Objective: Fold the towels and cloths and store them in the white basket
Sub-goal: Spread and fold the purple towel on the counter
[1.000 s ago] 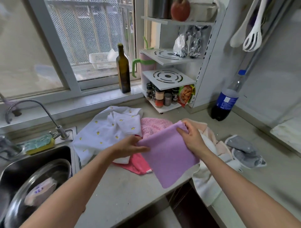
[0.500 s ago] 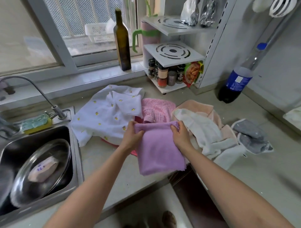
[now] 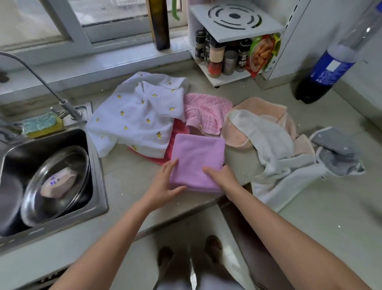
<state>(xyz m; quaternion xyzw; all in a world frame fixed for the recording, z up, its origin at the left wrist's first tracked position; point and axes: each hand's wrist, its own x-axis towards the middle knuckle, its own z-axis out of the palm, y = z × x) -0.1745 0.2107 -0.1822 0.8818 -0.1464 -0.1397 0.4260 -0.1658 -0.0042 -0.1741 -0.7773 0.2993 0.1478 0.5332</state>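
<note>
A purple cloth (image 3: pixel 198 159) lies folded into a small square on the counter (image 3: pixel 132 180), near its front edge. My left hand (image 3: pixel 165 182) rests flat on the cloth's near left corner. My right hand (image 3: pixel 222 178) presses its near right corner with straight fingers. Behind it lie a white cloth with yellow prints (image 3: pixel 136 122), a pink waffle cloth (image 3: pixel 204 111) and a red cloth (image 3: pixel 178 132) underneath. To the right are a peach towel (image 3: pixel 262 105), a white towel (image 3: pixel 275 149) and a grey cloth (image 3: pixel 339 155). Only a sliver of the white basket (image 3: pixel 130 1) shows at the top edge.
A steel sink (image 3: pixel 99 186) with metal bowls (image 3: pixel 55 182) sits at the left, with a sponge (image 3: pixel 41 126) and tap (image 3: pixel 68 107) behind it. A dark bottle (image 3: pixel 159 24), a spice rack (image 3: pixel 233 22) and a cola bottle (image 3: pixel 322 74) stand at the back.
The purple cloth, held up in the air by both hands before, has been folded over and laid on the counter. Both hands now lie on its near edge. The view has tilted down.
</note>
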